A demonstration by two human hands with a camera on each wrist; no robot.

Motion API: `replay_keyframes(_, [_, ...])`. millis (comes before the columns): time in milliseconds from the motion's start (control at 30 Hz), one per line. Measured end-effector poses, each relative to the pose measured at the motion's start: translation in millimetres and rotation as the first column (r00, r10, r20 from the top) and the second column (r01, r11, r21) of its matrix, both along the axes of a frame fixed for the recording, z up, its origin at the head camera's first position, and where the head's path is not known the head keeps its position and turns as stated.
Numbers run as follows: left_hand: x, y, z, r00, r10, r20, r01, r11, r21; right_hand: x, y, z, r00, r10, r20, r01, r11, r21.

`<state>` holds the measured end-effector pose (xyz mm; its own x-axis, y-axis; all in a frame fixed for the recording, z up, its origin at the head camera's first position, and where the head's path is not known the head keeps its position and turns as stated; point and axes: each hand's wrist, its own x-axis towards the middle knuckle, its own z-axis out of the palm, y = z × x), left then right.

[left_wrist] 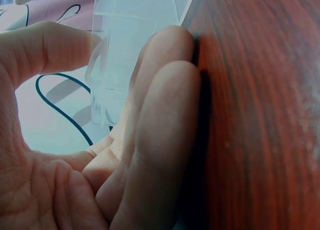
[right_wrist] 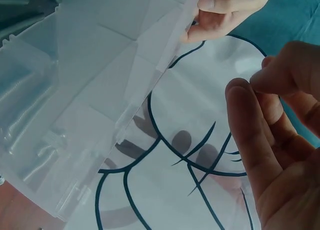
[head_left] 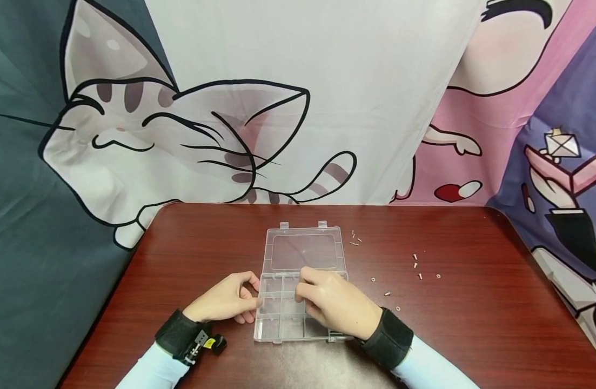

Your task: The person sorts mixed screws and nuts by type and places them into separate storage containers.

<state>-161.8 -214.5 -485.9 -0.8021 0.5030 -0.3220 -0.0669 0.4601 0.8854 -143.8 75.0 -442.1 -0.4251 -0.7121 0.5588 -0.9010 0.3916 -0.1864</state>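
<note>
Gripping the clear compartment box [head_left: 292,327] at its left edge with your left hand [head_left: 223,300]; your right hand [head_left: 335,303] is above the compartments.
Your left thumb and fingers clasp the edge; your right thumb and fingertips are drawn together, but you cannot tell whether they pinch a part. The box rests on the brown table [head_left: 205,240] in front of you, its lid [head_left: 305,249] laid back on the far side. Rings [head_left: 398,308] and screws [head_left: 387,294] lie scattered to its right, with more screws near the lid. Behind the table hangs a cat-print cloth [head_left: 366,86].
</note>
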Motion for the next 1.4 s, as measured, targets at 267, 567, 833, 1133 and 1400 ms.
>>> replay_keyframes(267, [0.2,0.7,1.4,1.000,0.000,0.007,0.000,1.000,0.002,0.8,-2.0,0.1,0.998,0.040,-0.039,-0.040,0.999,0.009])
replay_keyframes(567, [-0.6,0.6,2.1,1.000,-0.011,0.001,0.011,1.000,-0.005,4.7,1.0,-0.6,0.998,0.055,0.040,-0.059,0.992,0.108])
replay_keyframes(833, [-1.3,0.0,0.7,1.000,-0.017,-0.005,0.017,1.000,-0.018,11.1,8.2,-3.2,0.987,-0.045,0.153,-0.003,0.954,0.301])
replay_keyframes(1133, [-0.3,-0.8,0.9,1.000,-0.017,-0.005,0.017,1.000,-0.004,4.2,14.0,-2.3,0.976,-0.106,0.190,0.041,0.948,0.317])
replay_keyframes(1400, [-0.3,-1.2,1.2,1.000,-0.014,-0.002,0.014,1.000,0.003,-32.9,45.8,-1.7,0.956,-0.221,0.191,0.162,0.945,0.285])
